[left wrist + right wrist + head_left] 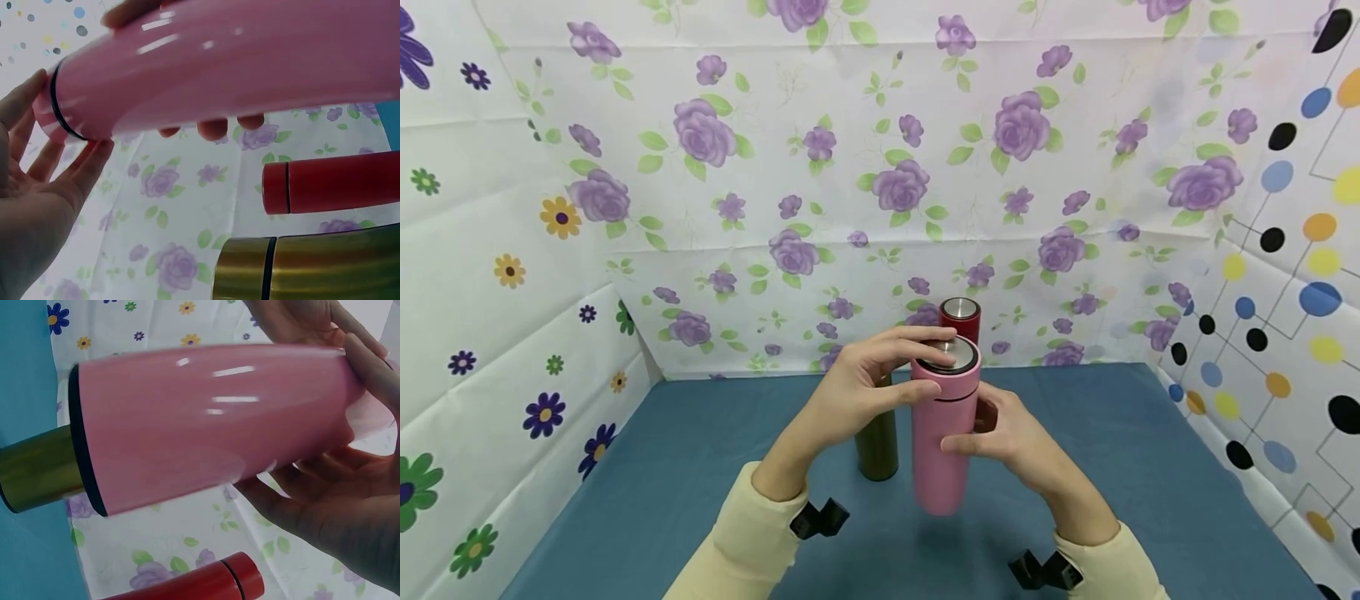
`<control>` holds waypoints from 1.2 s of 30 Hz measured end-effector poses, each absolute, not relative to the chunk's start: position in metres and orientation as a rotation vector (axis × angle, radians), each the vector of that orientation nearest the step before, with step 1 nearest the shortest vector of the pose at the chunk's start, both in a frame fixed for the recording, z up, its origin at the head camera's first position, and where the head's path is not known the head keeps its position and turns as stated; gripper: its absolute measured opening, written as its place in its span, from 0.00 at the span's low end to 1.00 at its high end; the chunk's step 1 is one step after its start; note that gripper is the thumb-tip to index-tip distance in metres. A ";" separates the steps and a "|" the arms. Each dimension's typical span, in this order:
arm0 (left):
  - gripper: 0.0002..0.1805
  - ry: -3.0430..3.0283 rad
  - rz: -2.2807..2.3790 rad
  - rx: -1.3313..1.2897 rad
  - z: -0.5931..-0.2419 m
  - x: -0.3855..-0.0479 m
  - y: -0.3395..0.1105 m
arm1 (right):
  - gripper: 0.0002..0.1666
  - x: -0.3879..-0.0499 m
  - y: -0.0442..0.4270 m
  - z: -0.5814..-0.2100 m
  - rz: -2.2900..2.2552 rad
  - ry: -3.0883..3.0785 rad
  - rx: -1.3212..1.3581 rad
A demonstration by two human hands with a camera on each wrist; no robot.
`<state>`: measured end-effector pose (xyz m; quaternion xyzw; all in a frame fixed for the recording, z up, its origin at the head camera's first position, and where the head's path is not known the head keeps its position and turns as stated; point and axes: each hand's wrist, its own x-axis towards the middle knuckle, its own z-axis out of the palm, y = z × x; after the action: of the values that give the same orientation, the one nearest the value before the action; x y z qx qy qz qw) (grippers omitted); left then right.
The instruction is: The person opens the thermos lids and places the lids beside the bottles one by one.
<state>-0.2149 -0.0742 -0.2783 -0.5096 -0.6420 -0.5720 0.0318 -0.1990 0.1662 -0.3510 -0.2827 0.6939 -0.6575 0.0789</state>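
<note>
Cream sleeves [733,542] come nearest the camera, at eight and four o'clock from the pink flask [942,467], with small black blocks [805,521] by the cuffs. That flask is held roughly upright over the blue cloth [715,425]; its base looks lifted, with a faint shadow below. At ten o'clock the left hand [850,383] grips the cap [959,386], thumb against its side and fingers reaching over the top. At three o'clock the right hand [1011,433] clasps the body under the black seam [953,400], thumb in front, fingers behind.

Holding it well, I judge, asks the right hand to bear the weight, since a grip on the cap alone would trust the joint. Both hands do best kept on one upright line, and the right palm closer in would help: such a slick coat could slide under fingertips.

Bright streaks in both wrist views mark the pink shell as smooth and glossy, a plain cylinder with a dark ring [82,440] round its base. A silvery disc [966,353] tops the cap. The red flask [962,327], at twelve o'clock, has a similar disc; the olive flask [877,446], at nine, shows a brushed, metallic sheen. Beyond them, a creased sheet [850,275] printed with purple roses hangs behind the matte cloth.
</note>
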 end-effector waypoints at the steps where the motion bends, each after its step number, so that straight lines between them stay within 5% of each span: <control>1: 0.16 -1.975 -1.773 -1.588 -0.278 -0.216 -0.075 | 0.37 -0.199 0.167 -0.351 -1.958 2.070 -0.851; 28: 0.17 -1.939 -1.517 -1.377 -0.282 -0.202 -0.063 | 0.36 -0.193 0.157 -0.347 -1.966 2.278 -0.814; 36: 0.17 -1.985 -1.637 -1.495 -0.279 -0.207 -0.071 | 0.36 -0.196 0.164 -0.348 -1.957 2.119 -0.823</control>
<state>-0.2069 -0.0712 -0.2792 -0.5006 -0.6649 -0.5481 0.0830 -0.1959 0.1640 -0.3479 -0.2738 0.7047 -0.6507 0.0708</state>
